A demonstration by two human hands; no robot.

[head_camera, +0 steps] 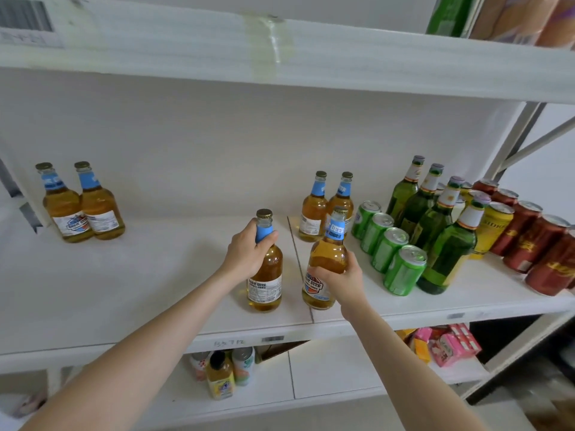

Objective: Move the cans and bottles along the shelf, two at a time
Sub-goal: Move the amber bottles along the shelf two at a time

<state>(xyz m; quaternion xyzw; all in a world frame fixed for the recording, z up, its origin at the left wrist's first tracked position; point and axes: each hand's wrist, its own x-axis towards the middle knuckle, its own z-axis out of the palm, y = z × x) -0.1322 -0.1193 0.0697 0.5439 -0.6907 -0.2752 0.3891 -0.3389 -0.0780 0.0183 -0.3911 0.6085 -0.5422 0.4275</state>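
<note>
My left hand (247, 251) grips the neck of an amber beer bottle (267, 275) with a blue neck label, standing near the middle of the white shelf (124, 290). My right hand (340, 279) holds a second amber bottle (326, 256) round its body, just right of the first. Two like bottles (82, 203) stand at the shelf's far left. Two more amber bottles (325, 206) stand behind my right hand. Green cans (389, 244), green bottles (435, 225), yellow cans (494, 228) and red cans (538, 244) fill the right end.
The upper shelf board (280, 57) hangs close above the bottles. A seam (300, 265) splits the shelf between the two held bottles. Below, the lower shelf holds a juice bottle (221, 377), cans and pink packets (448, 346). A metal upright (516, 141) stands at right.
</note>
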